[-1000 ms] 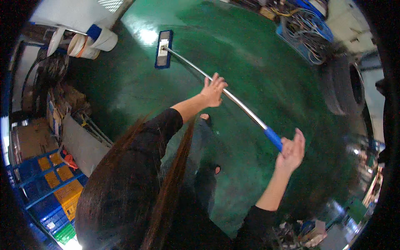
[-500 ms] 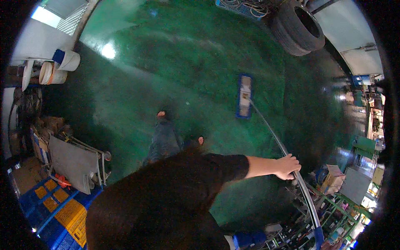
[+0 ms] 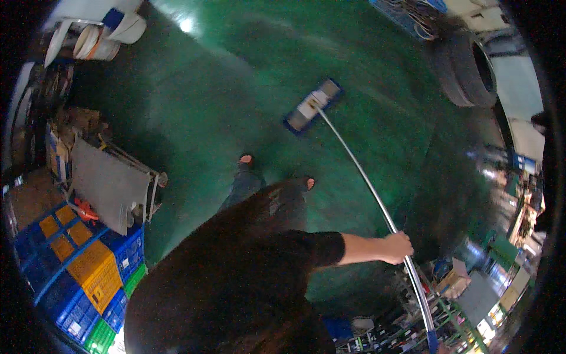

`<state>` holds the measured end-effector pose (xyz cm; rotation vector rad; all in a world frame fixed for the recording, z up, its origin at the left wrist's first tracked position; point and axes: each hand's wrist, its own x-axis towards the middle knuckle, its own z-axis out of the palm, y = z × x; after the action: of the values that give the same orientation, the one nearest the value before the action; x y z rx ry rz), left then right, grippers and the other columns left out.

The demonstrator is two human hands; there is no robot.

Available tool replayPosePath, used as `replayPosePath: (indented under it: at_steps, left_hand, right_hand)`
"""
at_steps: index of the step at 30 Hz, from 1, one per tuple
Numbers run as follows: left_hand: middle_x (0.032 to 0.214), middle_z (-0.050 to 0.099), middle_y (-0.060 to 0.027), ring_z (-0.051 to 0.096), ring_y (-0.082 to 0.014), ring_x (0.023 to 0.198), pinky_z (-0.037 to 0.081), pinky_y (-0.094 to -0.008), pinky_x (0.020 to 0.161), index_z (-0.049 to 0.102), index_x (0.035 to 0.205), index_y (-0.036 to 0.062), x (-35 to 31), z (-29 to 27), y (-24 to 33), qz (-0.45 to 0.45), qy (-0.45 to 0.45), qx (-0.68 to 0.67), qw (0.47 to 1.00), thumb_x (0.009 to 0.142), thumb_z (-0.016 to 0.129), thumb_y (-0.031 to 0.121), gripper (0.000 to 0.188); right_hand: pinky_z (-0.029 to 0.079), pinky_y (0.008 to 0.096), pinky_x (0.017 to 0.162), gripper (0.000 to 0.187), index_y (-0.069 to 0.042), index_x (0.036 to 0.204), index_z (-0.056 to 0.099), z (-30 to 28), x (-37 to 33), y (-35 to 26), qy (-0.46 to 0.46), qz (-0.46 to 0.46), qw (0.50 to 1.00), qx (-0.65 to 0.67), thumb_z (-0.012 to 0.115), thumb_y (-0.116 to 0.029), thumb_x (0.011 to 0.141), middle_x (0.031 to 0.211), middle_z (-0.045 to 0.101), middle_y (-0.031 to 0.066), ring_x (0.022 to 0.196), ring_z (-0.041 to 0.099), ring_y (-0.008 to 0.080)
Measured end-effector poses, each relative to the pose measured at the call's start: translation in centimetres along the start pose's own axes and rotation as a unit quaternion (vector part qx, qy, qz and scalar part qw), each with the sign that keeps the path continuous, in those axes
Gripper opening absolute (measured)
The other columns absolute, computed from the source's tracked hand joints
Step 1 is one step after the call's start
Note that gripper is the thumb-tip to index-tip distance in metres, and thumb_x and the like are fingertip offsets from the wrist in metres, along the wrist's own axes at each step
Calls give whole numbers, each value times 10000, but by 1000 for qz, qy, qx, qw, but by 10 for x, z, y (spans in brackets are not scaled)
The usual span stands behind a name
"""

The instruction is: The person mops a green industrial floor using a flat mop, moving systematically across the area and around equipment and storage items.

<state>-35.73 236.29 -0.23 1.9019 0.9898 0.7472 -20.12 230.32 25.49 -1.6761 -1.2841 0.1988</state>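
A flat mop (image 3: 361, 162) with a long silvery pole reaches across the floor. Its blue-edged, rectangular mop head (image 3: 305, 112) lies diagonally on the green floor, ahead of my feet. Closed around the middle of the pole, my left hand (image 3: 396, 248) is at the end of an arm stretched to the right. The pole continues down to a blue grip (image 3: 433, 341) at the lower edge. Beside that grip only a dim sliver of my right hand (image 3: 442, 350) shows, wrapped at the pole's end; most of it is out of view.
Large tires (image 3: 466, 71) and a blue crate of cables (image 3: 413, 15) stand at the far right. Buckets (image 3: 127, 28) are at the far left. A folded grey trolley (image 3: 109, 177) and stacked blue and yellow crates (image 3: 97, 271) line the left. Cluttered racks (image 3: 413, 330) sit at the lower right.
The mop head has swung left and away from my feet, turning from nearly upright in view to diagonal. My hands stay on the pole. The whole view has shifted and turned.
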Motion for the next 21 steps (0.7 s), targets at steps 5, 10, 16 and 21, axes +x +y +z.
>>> replayPosePath:
  at_steps: [5,10,16,21]
  left_hand:
    - [732,595,-182,590,-366,754,507,-465,653,620,683,48,-167,-136,-158,-150,126,68,978,642,615,181,139]
    - [780,612,-159,594,-365,813,457,-487,758,642,759,66,-379,-292,-315,-356,144,269,883,663,625,163,137]
    - [1458,227,-95,126,-350,1363,107,-635,1034,313,1340,126,-557,-370,-369,-607,242,311,690,781,593,186,629]
    - [1493,104,-82,-11,-398,1366,66,-699,998,239,1386,195,-535,-349,-350,-599,170,328,711,759,628,220,738]
  right_hand:
    - [311,193,436,376,-37,1209,492,163,-87,-6,-78,130,984,97,507,-221,881,687,431,-1,464,359,38]
    - [323,193,433,355,-13,1191,494,373,-246,-44,-331,382,796,333,531,-175,878,583,422,-44,458,375,47]
    - [381,203,476,245,24,1089,558,530,-422,-158,-482,346,689,415,544,-111,885,617,547,27,515,503,82]
    - [303,201,412,227,-13,1071,570,516,-403,-134,-427,333,735,408,569,-134,878,583,507,3,464,427,60]
